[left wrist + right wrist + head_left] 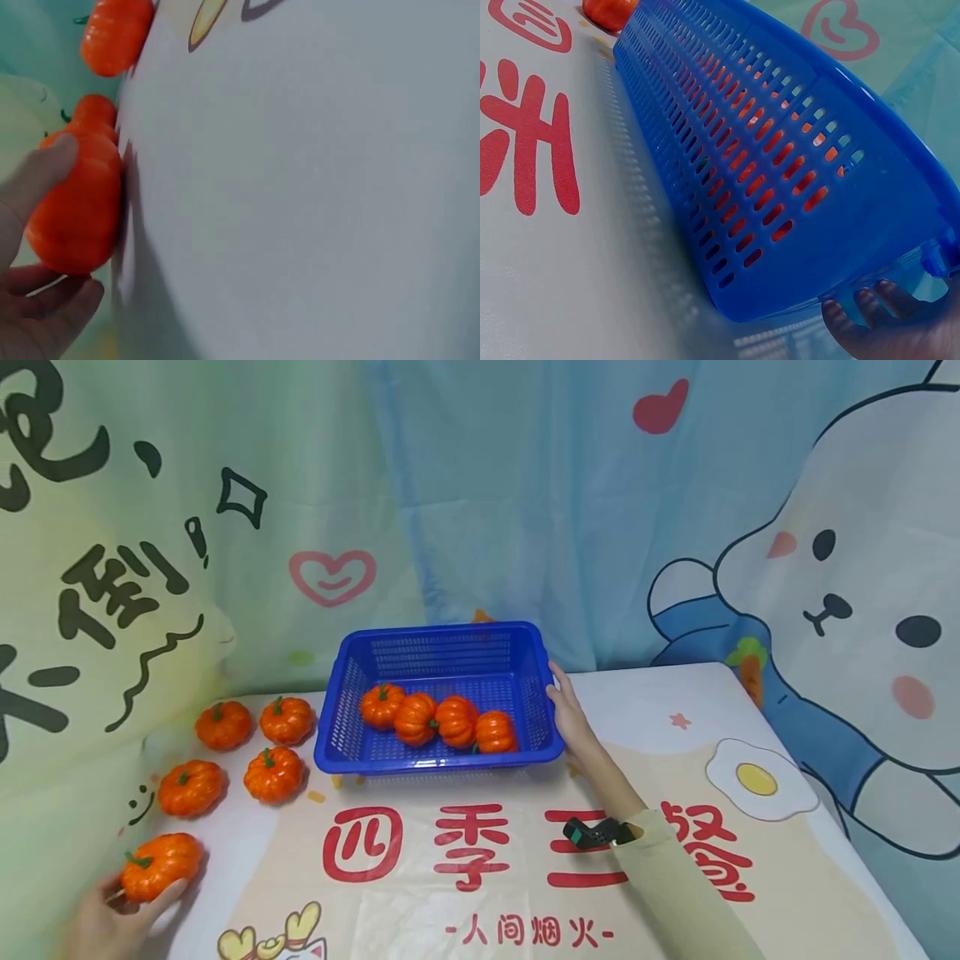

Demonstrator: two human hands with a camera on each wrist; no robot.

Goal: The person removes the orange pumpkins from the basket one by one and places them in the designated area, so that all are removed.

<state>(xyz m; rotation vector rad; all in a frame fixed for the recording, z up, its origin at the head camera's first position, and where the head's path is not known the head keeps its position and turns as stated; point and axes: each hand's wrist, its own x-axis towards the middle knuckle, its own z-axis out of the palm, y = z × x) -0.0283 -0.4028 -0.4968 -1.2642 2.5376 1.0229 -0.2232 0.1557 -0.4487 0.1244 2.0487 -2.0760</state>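
Observation:
A row of several small orange pumpkins [417,719] lies inside a blue plastic basket [438,766] at the back middle of the table. My right hand [572,714] holds the basket's right end by the rim; in the right wrist view its bent fingers [885,311] are against that end, and the thumb is hidden. At the front left, my left hand [112,918] grips an orange pumpkin [162,867] with a green stem. The left wrist view has the thumb on one side of this pumpkin [79,214] and the fingers on the other.
Left of the basket several loose pumpkins [274,774] stand on the table. The printed tablecloth [420,902] carries red lettering and a fried egg picture [757,779]. A patterned curtain [510,485] hangs behind and along the table's left side.

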